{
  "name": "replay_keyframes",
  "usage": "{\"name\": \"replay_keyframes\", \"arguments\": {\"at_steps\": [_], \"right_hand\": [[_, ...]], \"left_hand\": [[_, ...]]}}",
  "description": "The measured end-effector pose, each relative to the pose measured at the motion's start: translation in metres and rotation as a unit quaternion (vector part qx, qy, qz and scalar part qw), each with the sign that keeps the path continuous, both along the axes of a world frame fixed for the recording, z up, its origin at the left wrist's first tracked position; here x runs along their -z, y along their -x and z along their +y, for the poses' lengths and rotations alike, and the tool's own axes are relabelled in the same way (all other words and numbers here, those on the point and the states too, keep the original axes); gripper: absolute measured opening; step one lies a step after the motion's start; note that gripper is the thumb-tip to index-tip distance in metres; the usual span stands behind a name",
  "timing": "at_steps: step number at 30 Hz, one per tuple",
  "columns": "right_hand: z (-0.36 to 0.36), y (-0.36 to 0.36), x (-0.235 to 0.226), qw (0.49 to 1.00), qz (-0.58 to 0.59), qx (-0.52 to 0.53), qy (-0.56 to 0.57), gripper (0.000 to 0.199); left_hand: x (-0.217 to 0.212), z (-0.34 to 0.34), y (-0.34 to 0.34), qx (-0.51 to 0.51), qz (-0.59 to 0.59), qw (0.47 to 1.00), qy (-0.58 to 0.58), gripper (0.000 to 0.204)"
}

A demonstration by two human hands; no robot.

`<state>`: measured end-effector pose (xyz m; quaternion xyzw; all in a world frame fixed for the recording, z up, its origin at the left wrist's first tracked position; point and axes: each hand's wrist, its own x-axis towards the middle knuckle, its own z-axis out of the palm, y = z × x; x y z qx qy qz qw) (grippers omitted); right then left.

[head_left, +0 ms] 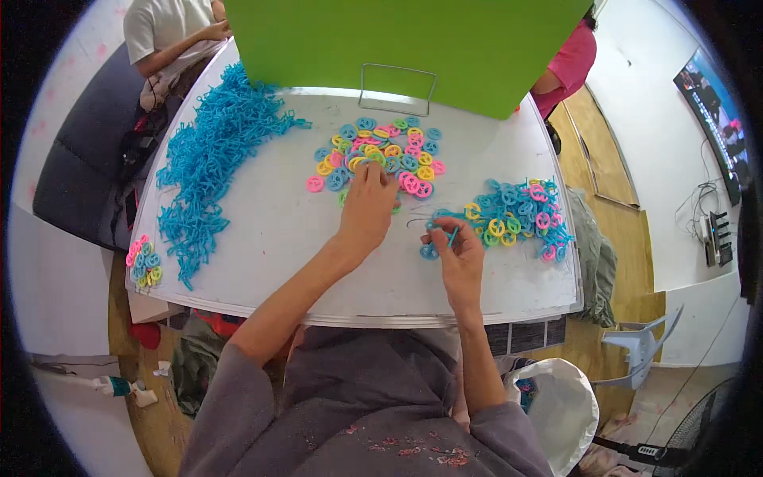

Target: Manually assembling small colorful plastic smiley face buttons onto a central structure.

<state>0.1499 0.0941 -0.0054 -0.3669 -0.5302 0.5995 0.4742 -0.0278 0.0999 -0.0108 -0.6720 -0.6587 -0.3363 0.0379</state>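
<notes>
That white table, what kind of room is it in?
Maybe a small home-style workroom: heaps of blue plastic pieces and colourful rings cover parts of the table, and a screen hangs on the wall.

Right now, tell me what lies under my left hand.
A green ring peeks out beside your left hand, and coloured rings show beyond its fingers; anything directly beneath is covered.

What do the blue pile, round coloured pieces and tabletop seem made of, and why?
Blue pile: likely plastic, finish unclear; uniformly coloured, repeated shapes.
Round pieces: likely moulded plastic, smooth-looking; bright colours, matching cutouts.
Tabletop: perhaps laminate, slightly glossy; pale, bright sheen.
</notes>
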Motion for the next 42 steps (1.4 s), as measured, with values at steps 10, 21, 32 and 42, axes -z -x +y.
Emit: {"name": "replay_keyframes", "arguments": {"at_steps": [10, 21, 32, 42], "right_hand": [[0.0, -0.001, -0.003, 0.999, -0.02, -0.002, 0.029, 0.022], [-0.011, 0.009, 0.006, 0.99, -0.136, -0.045, -0.012, 0.017], [-0.012, 0.013, 0.004, 0.991, -0.084, -0.073, 0.072, 0.021], [-0.016, 0.019, -0.004, 0.976, -0.185, -0.039, -0.105, 0.016]], "left_hand": [[-0.029, -0.043, -0.012, 0.057, -0.492, 0.865, 0.079, 0.013], [-0.009, -0.065, -0.024, 0.032, -0.587, 0.804, 0.086, 0.009], [-0.006, -0.075, -0.041, -0.05, -0.424, 0.904, -0.009, 0.01], [-0.005, -0.076, -0.029, -0.038, -0.494, 0.868, 0.023, 0.008]]}}
